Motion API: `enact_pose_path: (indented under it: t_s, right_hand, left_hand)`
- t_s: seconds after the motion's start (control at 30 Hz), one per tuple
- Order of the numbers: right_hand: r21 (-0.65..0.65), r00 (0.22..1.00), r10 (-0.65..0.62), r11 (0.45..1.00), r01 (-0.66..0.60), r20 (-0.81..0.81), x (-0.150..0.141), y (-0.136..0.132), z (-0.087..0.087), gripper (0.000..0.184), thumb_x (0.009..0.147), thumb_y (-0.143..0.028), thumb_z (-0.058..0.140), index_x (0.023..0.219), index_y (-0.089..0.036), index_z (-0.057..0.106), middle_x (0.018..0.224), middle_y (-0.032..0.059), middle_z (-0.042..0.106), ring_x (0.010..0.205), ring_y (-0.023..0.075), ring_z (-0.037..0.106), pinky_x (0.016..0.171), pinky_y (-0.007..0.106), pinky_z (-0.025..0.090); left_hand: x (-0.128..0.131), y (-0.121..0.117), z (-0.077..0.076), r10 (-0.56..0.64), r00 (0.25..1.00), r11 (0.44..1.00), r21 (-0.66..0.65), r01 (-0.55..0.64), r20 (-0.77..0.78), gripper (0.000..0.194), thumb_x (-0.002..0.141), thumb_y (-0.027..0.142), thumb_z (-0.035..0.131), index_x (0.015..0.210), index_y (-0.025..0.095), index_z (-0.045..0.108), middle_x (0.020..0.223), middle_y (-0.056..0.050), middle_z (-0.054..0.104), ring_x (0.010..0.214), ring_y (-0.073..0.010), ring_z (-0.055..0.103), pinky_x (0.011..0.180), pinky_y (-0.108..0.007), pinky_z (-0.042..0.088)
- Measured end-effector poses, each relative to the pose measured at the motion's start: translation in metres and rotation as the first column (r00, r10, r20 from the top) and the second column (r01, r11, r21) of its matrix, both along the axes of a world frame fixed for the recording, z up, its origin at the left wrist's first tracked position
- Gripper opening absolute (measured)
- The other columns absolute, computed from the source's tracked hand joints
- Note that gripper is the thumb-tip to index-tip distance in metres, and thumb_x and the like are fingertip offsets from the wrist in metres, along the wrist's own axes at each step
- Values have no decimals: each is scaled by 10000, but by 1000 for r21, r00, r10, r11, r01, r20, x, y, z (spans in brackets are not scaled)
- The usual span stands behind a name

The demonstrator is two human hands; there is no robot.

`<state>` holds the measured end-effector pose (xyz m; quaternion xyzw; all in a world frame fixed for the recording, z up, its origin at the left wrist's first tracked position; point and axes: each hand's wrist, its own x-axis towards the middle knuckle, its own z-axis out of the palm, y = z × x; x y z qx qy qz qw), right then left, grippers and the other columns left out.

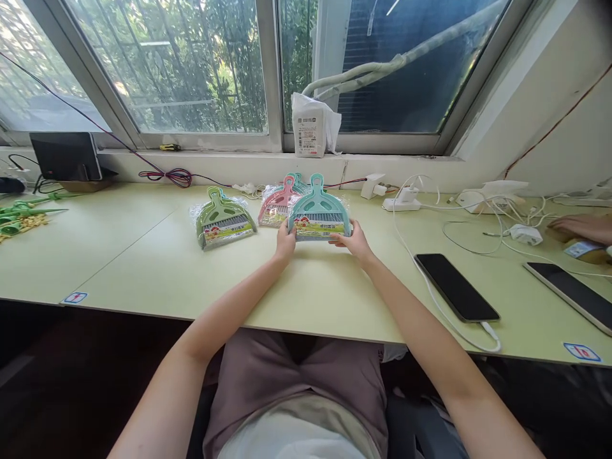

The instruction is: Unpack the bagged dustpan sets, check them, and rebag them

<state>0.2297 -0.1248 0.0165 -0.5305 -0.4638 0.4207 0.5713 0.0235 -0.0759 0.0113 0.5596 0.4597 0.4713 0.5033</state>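
A turquoise dustpan and brush set point(319, 203) in clear wrapping is held upright between my two hands, its ring handle pointing up. My left hand point(285, 241) grips its lower left corner, and my right hand point(352, 241) grips the lower right corner with fingers along the bottom edge. Behind it to the left is a pink dustpan set point(278, 203), partly covered, with another turquoise handle peeking out behind. A green dustpan set point(224, 220) in wrapping lies on the table, left of my left hand.
The pale yellow table point(143, 261) runs below a window. At right lie a charging phone point(456, 287), a second phone point(571, 293), chargers and tangled white cables point(507, 210). Another person's hand point(581, 226) rests far right. A tablet point(65, 156) stands at left; a tissue pack point(310, 131) is on the sill.
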Motion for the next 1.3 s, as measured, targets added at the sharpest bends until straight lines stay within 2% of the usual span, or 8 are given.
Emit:
enact_pose_path:
  t_s: [0.1,0.27,0.4,0.47,0.63,0.9,1.1,1.3]
  right_hand:
    - [0,997,-81,997,81,9,4,5,-5,569,555,-440,872,988,-212,582,982,50,710,798,198,701,578,285,602]
    - [67,988,-123,991,118,88,10,8,-6,574,492,-498,873,893,-195,596,835,24,673,712,160,624,440,214,503]
    - [139,983,-113,986,93,142,8,7,-4,551,522,-543,849,871,-192,606,786,9,647,663,139,577,420,219,490]
    - [163,982,-104,984,77,161,7,7,-3,532,547,-547,838,872,-186,620,786,15,644,663,142,568,425,231,497]
    - [171,987,-75,984,50,145,6,6,-2,521,569,-549,827,879,-177,634,809,35,648,692,159,572,448,257,514]
    - [155,995,-52,987,39,87,2,2,3,565,524,-554,850,874,-173,624,854,42,662,723,158,580,437,244,517]
    - [139,991,-39,990,21,129,14,11,1,555,518,-531,860,876,-166,645,855,51,682,730,172,614,452,255,534]
    - [70,984,-23,997,10,176,29,19,-8,578,531,-477,868,977,-144,712,868,74,737,736,188,672,543,286,584]
  left_hand:
    - [7,-6,1,9,1000,1000,11,-9,25,415,888,328,572,1274,183,533,1184,-87,641,958,-185,649,693,-257,571]
    - [9,-8,-2,-20,997,998,64,25,-77,763,722,393,800,1336,210,386,1276,-131,608,1067,-249,633,711,-286,566]
    - [9,-10,-2,103,967,983,175,-63,-233,846,620,374,872,1306,212,404,1151,-106,668,1070,-275,637,853,-349,540]
    - [9,-11,-1,151,956,976,194,-103,-253,803,636,390,856,1286,210,420,1079,-91,687,1038,-279,651,844,-357,540]
    - [10,-16,4,175,965,967,218,-132,-193,526,753,361,746,1185,218,482,1021,-64,697,894,-224,678,697,-296,557]
    - [10,-19,8,171,982,961,234,-147,-86,455,712,316,750,1073,213,494,923,-41,681,671,-150,636,457,-225,527]
    - [8,-6,4,102,995,971,218,-102,12,480,665,388,788,1038,211,543,843,-16,690,651,-158,657,465,-240,545]
    - [-1,12,-2,123,990,955,278,-100,-68,407,667,377,789,996,189,643,817,-35,717,732,-207,696,582,-289,567]
